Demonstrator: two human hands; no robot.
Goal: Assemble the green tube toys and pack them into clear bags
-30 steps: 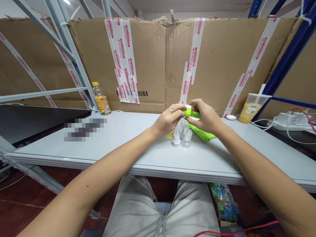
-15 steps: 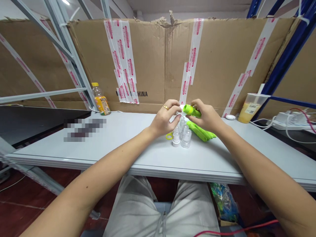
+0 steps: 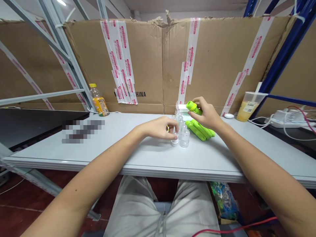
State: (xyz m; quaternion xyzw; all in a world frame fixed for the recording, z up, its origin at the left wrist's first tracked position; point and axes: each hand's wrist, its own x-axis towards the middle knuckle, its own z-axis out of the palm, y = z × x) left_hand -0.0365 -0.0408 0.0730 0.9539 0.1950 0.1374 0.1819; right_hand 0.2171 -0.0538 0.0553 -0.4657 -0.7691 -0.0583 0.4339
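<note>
My right hand (image 3: 206, 112) grips a bright green tube (image 3: 192, 106), its threaded end tilted up toward the left. Lower down, my left hand (image 3: 160, 127) has curled its fingers around the top of a small clear plastic piece with a white base (image 3: 174, 143). Beside it stands a clear bottle-shaped plastic piece (image 3: 184, 140), with several more in rows behind. To the right, several green tubes (image 3: 198, 130) lie side by side on the table. A yellow ring is mostly hidden behind my left fingers.
A juice bottle with a yellow cap (image 3: 100, 103) stands at the back left of the grey table (image 3: 118, 144). At the back right are a plastic drink cup (image 3: 249, 107), a white oval object (image 3: 229, 116) and a power strip (image 3: 283, 121). Cardboard (image 3: 150, 65) walls the back.
My left hand has moved down and toward me, away from the green tube, onto the front clear piece. My right hand still holds the tube, slightly higher.
</note>
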